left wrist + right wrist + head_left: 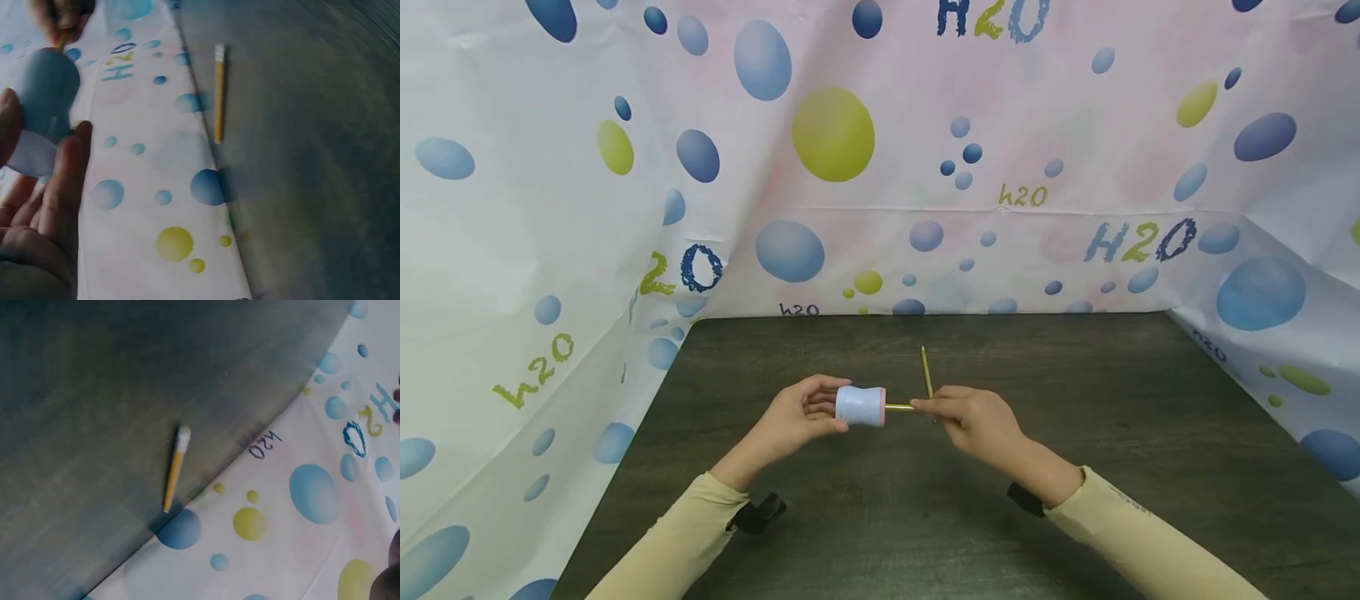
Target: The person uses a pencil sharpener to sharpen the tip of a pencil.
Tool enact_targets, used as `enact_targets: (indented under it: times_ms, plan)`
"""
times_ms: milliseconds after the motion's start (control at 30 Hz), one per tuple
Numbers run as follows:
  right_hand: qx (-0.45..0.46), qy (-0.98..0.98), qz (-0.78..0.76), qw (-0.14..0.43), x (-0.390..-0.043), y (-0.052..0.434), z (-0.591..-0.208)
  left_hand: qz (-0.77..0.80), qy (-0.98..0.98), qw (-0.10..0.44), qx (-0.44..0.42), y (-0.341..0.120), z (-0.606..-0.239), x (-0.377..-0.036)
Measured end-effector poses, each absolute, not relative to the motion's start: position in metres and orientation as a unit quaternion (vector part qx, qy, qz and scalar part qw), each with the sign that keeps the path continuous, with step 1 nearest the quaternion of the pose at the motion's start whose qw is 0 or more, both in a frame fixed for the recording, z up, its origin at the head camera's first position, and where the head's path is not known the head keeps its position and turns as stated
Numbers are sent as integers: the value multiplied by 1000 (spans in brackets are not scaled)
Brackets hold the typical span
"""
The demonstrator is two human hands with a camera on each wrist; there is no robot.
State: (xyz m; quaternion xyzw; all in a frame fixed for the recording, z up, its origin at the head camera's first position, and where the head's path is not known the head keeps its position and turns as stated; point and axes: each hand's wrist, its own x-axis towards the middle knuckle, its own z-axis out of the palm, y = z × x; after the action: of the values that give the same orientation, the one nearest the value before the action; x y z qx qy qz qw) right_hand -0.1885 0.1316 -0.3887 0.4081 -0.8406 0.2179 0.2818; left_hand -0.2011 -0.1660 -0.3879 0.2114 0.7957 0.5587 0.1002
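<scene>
The desk [1075, 467] was dark and wooden. One yellow pencil [927, 372] lay flat on it, near the far edge.

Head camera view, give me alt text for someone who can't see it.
A person's left hand holds a small pale blue sharpener sideways above a dark table while the right hand pinches a yellow pencil whose end is at the sharpener's side. A second yellow pencil lies on the table just behind the hands, against a bubble-patterned backdrop printed with H2O.

Head view bright, evenly lit, sharp; both wrist views dim, bluish, blurred, soft shadows
</scene>
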Motion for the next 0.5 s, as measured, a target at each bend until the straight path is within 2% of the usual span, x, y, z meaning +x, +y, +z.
enact_targets:
  times_ms: [100, 200, 333, 500]
  plan:
    - [388, -862, 217, 243, -186, 133, -384, 543, 806, 87, 220, -163, -392, -198]
    - [361, -888, 231, 168, -185, 134, -377, 536, 811, 70, 222, -161, -396, -195]
    - [309, -902, 301, 13, -188, 137, -368, 507, 826, 33, 245, -158, -401, -191]
    - [259, -855, 417, -169, -201, 144, -368, 422, 846, -61, 321, -154, -406, -187]
